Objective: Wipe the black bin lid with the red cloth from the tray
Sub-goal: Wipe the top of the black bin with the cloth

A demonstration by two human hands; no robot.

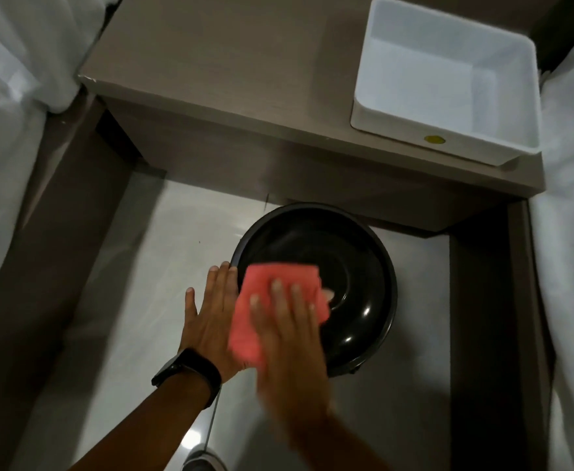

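The round glossy black bin lid (pixel 340 260) sits on a bin on the pale floor, below the nightstand's front edge. My right hand (pixel 289 328) lies flat on the red cloth (pixel 262 300), pressing it onto the lid's left side; the hand is motion-blurred. My left hand (pixel 211 311), with a black watch on the wrist, rests with fingers apart against the lid's left rim. The white tray (pixel 397 127) stands on the nightstand at the upper right, with nothing in it.
A brown nightstand (pixel 228 62) spans the top of the view. White bedding (pixel 7 96) lies at the left, and more white bedding (pixel 571 198) at the right. Dark bed frames flank the tiled floor (pixel 143 266). A shoe (pixel 204 462) shows at the bottom.
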